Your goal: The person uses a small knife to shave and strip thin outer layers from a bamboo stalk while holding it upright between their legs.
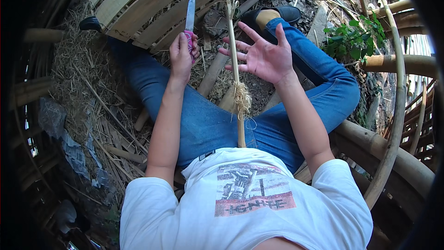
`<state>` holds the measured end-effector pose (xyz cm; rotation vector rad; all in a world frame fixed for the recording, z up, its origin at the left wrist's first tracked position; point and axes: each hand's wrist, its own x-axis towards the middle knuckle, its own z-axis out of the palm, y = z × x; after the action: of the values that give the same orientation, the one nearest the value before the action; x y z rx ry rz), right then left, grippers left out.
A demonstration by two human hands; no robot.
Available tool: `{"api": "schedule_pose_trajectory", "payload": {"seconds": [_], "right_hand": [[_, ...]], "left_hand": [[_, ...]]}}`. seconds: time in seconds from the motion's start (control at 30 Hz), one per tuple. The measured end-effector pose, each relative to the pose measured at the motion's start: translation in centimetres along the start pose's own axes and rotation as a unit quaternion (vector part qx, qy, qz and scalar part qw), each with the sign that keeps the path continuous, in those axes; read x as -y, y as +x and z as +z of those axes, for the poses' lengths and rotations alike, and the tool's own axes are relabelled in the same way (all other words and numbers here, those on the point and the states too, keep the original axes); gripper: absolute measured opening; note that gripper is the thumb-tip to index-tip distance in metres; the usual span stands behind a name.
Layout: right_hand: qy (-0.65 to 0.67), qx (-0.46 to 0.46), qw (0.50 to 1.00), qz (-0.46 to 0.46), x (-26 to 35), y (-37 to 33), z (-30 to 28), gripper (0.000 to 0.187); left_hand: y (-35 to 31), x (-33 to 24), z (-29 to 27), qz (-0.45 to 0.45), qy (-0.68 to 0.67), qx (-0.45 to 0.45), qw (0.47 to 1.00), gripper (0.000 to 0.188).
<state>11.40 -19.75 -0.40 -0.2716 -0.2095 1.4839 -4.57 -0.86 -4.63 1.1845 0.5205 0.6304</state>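
In my left hand (181,58) is a knife (190,16), its blade pointing up and away from me. The fingers are closed round its pink patterned handle. A long, thin bamboo stick (230,23) runs from my waist away between my legs. Partway along it sits a tuft of curled, pale shavings (242,98). My right hand (272,59) is open, palm up, beside the stick on its right. Its spread fingers reach across behind the stick; whether they touch it I cannot tell. The knife is apart from the stick, to its left.
A slatted wooden panel (138,7) stands at the far left, by my left foot. Straw and shavings (76,71) litter the ground, with crumpled plastic (69,143) at the left. Bamboo poles (393,157) frame the right side, near a leafy green plant (354,41). My legs are spread around the stick.
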Motion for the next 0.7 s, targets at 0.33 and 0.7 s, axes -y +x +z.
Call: {"api": "schedule_pose_trajectory", "payload": {"seconds": [0.33, 0.7], "right_hand": [[-0.426, -0.23, 0.859, -0.166, -0.1, 0.2, 0.9, 0.04], [-0.273, -0.112, 0.936, -0.19, -0.7, -0.1, 2.5, 0.103]], "left_hand": [[-0.9, -1.0, 1.1, 0.034, -0.046, -0.018, 0.998, 0.036], [-3.1, -3.1, 3.1, 0.004, -0.162, 0.048, 0.986, 0.022]]}}
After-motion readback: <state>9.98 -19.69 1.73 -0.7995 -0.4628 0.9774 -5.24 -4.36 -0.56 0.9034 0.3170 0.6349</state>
